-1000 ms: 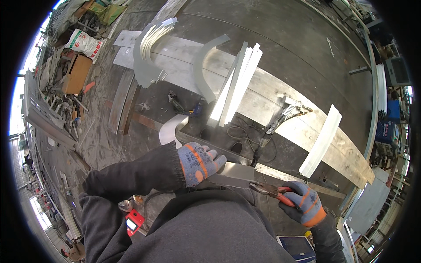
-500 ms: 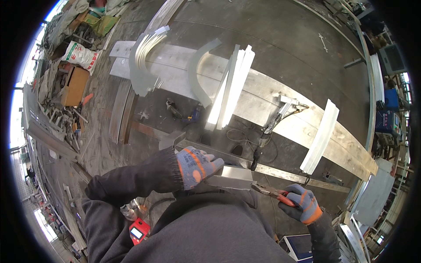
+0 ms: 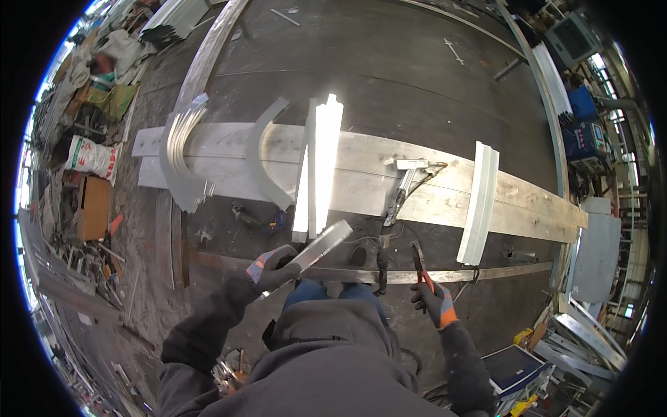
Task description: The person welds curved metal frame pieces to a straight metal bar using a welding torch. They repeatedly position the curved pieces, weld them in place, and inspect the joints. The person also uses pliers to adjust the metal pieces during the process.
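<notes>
My left hand [image 3: 274, 270], in a grey glove with orange marks, is closed round the near end of a short silvery metal profile [image 3: 324, 244]. The piece slants up and to the right, its far end near the metal strips on the planks. Farther right, my right hand [image 3: 433, 303], also gloved, grips red-handled pliers [image 3: 419, 261] whose jaws point away from me. Whether the jaws are closed is too small to tell. Between the hands, a welding torch [image 3: 398, 198] with a black cable lies on the wooden planks [image 3: 431, 208], its handle hanging toward me.
Curved grey strips [image 3: 182, 156], a single curved piece [image 3: 260, 156], long bright profiles [image 3: 326, 160] and another pale profile [image 3: 479, 201] lie across the planks. A metal bar [image 3: 445, 276] runs along the near side. A power tool [image 3: 250, 217] rests on the floor. Scrap and a cardboard box [image 3: 94, 208] sit left.
The view has shifted. My left hand has moved left and outward, swinging the metal profile up and away from my body. My right hand's pliers have turned from pointing left to pointing away.
</notes>
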Available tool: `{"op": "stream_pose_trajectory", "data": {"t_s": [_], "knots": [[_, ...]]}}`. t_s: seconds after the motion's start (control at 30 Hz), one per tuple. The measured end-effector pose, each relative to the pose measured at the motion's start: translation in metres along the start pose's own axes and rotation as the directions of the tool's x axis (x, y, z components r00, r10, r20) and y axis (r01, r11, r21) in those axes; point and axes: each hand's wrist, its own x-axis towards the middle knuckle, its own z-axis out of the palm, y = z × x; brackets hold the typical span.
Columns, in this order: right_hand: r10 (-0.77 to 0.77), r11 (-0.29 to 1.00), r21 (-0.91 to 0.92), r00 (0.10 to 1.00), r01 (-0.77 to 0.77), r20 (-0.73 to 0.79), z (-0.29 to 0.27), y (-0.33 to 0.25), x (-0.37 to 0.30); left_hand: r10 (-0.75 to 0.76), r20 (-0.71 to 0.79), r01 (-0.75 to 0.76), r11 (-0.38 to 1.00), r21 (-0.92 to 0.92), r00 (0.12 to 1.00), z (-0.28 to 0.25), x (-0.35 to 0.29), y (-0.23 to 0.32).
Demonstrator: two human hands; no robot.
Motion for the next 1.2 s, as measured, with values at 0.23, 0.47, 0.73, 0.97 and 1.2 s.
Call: {"op": "stream_pose_trajectory", "data": {"t_s": [0.23, 0.47, 0.73, 0.97, 1.2], "knots": [[-0.061, 0.998, -0.051, 0.917, 0.044, -0.394, -0.064, 0.125, 0.194, -0.037, -0.204, -0.023, 0.959, -0.284, 0.978, 0.064, 0.087, -0.012], [-0.370, 0.756, -0.624, 0.657, -0.199, -0.657, -0.135, 0.108, 0.378, -0.257, -0.361, 0.014, 0.831, -0.556, 0.896, 0.138, 0.184, -0.051], [-0.618, 0.701, -0.711, 0.547, 0.058, -0.565, -0.075, 0.041, 0.359, -0.067, -0.409, -0.038, 0.969, -0.244, 0.910, 0.145, 0.240, -0.057], [-0.330, 0.907, -0.399, 0.812, 0.132, -0.482, 0.045, -0.030, 0.366, -0.290, -0.424, 0.145, 0.929, -0.342, 0.858, 0.145, 0.279, -0.079], [-0.206, 0.864, -0.470, 0.725, -0.180, -0.657, 0.064, -0.044, 0.401, -0.150, -0.360, 0.094, 0.981, -0.168, 0.921, 0.140, 0.289, -0.099]]}}
